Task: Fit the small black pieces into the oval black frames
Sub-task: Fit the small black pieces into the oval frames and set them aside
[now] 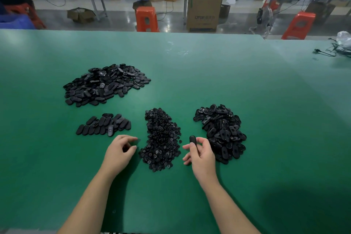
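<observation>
A heap of small black round pieces [161, 138] lies on the green table [209, 74] between my hands. To its right sits a pile of oval black frames with holes [221, 131]. My right hand [199, 153] pinches one oval black frame [192, 139] between thumb and fingers, just left of that pile. My left hand [119, 150] hovers left of the small pieces with fingers curled; its fingertips are close together and I cannot tell whether they hold a piece.
A small row of oval parts [104, 125] lies at the near left, with a large heap of oval parts [106, 84] behind it. Black cables [334, 49] lie at the table's far right edge. Orange stools and a cardboard box [204, 11] stand beyond.
</observation>
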A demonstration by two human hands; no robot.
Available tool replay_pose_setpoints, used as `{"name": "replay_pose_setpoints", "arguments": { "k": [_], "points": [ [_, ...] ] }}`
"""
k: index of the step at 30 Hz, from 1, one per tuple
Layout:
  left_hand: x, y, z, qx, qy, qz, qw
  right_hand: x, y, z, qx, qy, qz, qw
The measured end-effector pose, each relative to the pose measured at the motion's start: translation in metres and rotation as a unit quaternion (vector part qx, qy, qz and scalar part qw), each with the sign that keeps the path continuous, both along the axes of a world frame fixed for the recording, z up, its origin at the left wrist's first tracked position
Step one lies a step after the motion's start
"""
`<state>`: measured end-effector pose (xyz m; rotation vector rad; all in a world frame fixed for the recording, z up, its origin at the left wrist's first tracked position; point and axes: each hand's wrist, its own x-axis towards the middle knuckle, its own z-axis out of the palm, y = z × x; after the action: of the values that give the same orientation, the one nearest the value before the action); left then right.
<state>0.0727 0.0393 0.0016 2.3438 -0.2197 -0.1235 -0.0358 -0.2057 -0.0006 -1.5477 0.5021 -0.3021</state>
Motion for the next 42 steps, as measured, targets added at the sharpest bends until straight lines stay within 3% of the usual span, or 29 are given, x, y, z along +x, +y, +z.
{"name": "replay_pose_setpoints", "arguments": {
  "k": [8,33,37,42],
  "points": [
    [-0.008,-0.004,-0.001,0.016,0.024,-0.022,0.999,0.001,0.001,-0.002,-0.022,0.014,0.017,1.0],
    [-0.014,-0.023,0.004,0.112,-0.064,-0.029,0.991,0.001,0.003,-0.002,-0.032,0.015,0.008,0.999],
    [-0.013,-0.023,0.007,0.075,-0.051,-0.029,0.995,0.002,0.003,-0.002,-0.024,0.009,0.004,1.0],
    [-0.015,-0.029,0.012,-0.048,-0.016,0.009,0.999,0.001,0.002,-0.004,-0.051,0.014,-0.005,0.999]
  ]
}}
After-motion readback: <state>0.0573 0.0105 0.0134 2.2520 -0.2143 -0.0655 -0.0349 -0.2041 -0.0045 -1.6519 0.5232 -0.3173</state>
